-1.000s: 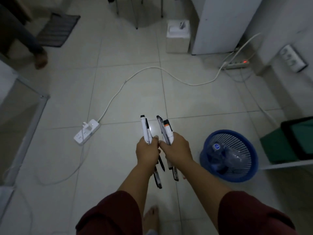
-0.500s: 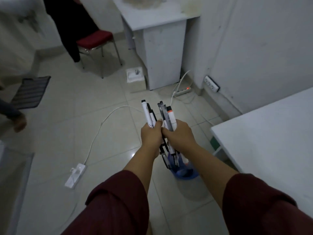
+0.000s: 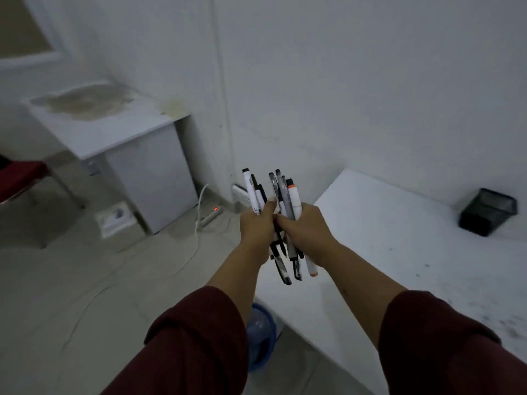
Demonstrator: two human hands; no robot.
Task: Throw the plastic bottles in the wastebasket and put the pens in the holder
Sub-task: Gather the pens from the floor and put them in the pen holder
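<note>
- The pens (image 3: 282, 223) stand bunched and roughly upright, in front of the chest and over the near left edge of the table (image 3: 399, 252); their upper ends fan slightly apart and their lower ends hang out below the fists.
- The left hand (image 3: 256, 226) is clenched around the left part of the bunch, with a white marker tallest there.
- The right hand (image 3: 306, 226) is clenched around the right part, which includes an orange-capped marker; the two fists touch, knuckle to knuckle.
- The holder (image 3: 488, 211), a dark mesh box, sits on the far right of the table near the wall, well apart from the pens and off to the right and beyond them.
- The right hand is the nearer one to the holder, so the carry likely runs rightward and away across the table, with the pens kept on end so they drop in lengthwise.
- The holder looks tipped toward the camera, though it is too dim to tell for sure.
- The wastebasket (image 3: 261, 337), blue, shows low between the sleeves beside the table, with what looks like a clear bottle (image 3: 258, 327) inside, so the bottle part seems done.
</note>
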